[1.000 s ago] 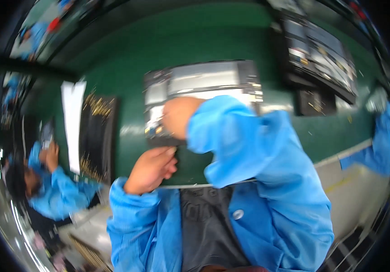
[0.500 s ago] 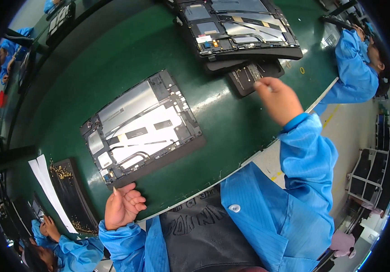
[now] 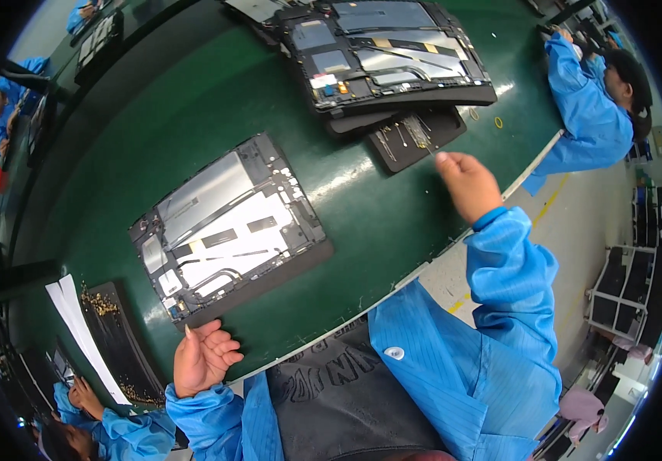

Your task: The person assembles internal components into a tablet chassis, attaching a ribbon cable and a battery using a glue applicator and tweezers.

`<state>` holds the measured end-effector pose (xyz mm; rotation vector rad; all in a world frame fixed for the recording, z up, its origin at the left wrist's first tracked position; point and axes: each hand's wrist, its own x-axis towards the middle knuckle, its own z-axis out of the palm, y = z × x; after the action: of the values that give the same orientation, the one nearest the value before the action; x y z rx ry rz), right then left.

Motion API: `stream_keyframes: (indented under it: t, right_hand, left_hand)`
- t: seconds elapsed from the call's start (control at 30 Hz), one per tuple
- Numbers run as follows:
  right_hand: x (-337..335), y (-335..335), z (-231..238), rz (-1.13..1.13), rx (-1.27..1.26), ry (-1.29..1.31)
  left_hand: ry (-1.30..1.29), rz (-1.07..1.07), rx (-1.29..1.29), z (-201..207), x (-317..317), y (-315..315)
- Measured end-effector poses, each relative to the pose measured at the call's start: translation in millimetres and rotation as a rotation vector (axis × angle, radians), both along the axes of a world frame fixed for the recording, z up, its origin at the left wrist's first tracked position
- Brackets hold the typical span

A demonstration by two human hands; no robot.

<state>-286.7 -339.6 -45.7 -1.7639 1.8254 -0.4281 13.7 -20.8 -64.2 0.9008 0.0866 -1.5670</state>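
My right hand point(image 3: 469, 187) is closed in a pinch just off the near corner of a small black tray point(image 3: 398, 165). A thin wire-like piece point(image 3: 432, 150) shows at its fingertips, too small to name surely. Several slim wire-like pieces point(image 3: 415, 132) lie in that tray. My left hand point(image 3: 206, 357) rests palm up at the near edge of an opened tablet point(image 3: 227, 223), fingers loosely curled and apart, holding nothing. The tablet's silver and white inner plates and black cables face up, and it sits on a dark foam pad point(image 3: 292, 266).
A stack of opened tablets point(image 3: 392, 58) stands at the far side, partly over the small tray. At left lie a black tray point(image 3: 119, 338) of small gold-coloured parts and white paper strips point(image 3: 85, 338). Yellow rings point(image 3: 498, 122) lie at right. Co-workers in blue point(image 3: 588, 115) sit around the green table point(image 3: 369, 253).
My right hand has drawn back from over the small tray toward me, with the thin piece now showing at its fingertips. My left hand stays by the tablet. The whole view has shifted slightly.
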Motion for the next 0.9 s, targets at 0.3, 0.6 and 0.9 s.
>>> stream_keyframes:
  t: [0.3,0.6,0.9]
  right_hand:
    - [-17.1,17.9,-0.3,-0.085,0.282,-0.287]
    - [-19.6,20.5,-5.7,-0.087,0.198,-0.176]
    - [38.9,111.2,25.3,1.010,0.076,-0.659]
  left_hand:
    - [-0.106,0.028,0.076,2.1,-2.7,-6.7]
    - [-0.154,0.009,0.116,6.5,-5.7,-12.3]
    - [-1.351,-0.425,-0.439,48.7,-60.8,-52.9]
